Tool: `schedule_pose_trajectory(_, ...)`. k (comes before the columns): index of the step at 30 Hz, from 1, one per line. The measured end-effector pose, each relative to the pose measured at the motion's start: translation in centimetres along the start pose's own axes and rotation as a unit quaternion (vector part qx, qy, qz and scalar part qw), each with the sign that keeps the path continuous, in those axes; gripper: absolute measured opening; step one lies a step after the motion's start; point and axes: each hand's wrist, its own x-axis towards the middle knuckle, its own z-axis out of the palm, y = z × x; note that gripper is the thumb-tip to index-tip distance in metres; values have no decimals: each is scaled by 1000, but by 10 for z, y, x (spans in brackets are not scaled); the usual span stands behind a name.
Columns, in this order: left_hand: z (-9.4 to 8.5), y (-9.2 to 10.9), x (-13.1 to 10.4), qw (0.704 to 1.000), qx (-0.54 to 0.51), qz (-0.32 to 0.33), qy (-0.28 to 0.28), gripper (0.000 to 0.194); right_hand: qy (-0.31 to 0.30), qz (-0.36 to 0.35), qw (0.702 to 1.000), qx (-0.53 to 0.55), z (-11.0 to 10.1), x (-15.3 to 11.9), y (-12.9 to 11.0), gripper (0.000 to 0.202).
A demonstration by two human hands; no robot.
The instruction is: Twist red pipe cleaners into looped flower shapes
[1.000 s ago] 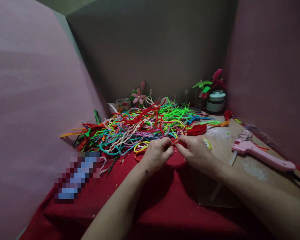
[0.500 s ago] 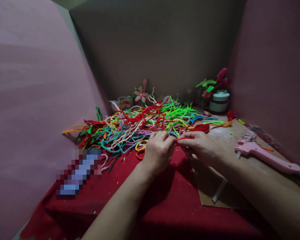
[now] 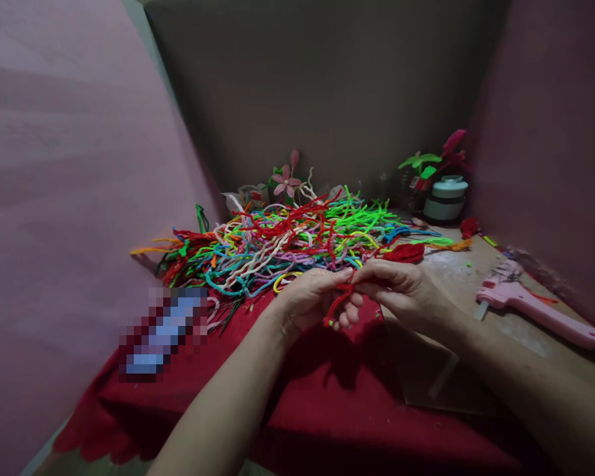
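Observation:
My left hand (image 3: 317, 301) is turned palm up, its thumb and fingers closed on a red fuzzy stem (image 3: 338, 303) that hangs across the fingers. Its lower end shows a small pale-green tip. Touching the same red piece from the right, my right hand (image 3: 401, 287) pinches it between thumb and index finger. Behind both hands lies a big heap of multicoloured fuzzy stems (image 3: 277, 244), with a red bundle (image 3: 402, 253) at its right end.
A pink glue gun (image 3: 540, 311) rests on a brown board (image 3: 426, 377) at the right. Beyond it stand a pale-green lidded jar (image 3: 445, 198) and fuzzy flowers (image 3: 286, 180). A blurred blue object (image 3: 166, 330) lies on the red cloth (image 3: 228, 390) at the left.
My left hand has rolled from back-up to palm-up, bringing the red stem into view. Both hands stay together. The whole view has shifted slightly.

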Motion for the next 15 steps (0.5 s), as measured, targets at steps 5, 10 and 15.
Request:
schedule_pose_trajectory(5,12,2,-5,999,-24,23,-10,38,18,-3,1000,19,0,1,1,12)
schedule_pose_trajectory(10,17,1,-2,964,203,126,115,26,43,99,994,30,0,3,2,10)
schedule_pose_trajectory(15,16,-10,5,750,543,285,248,17,66,245,956,146,2,6,8,14)
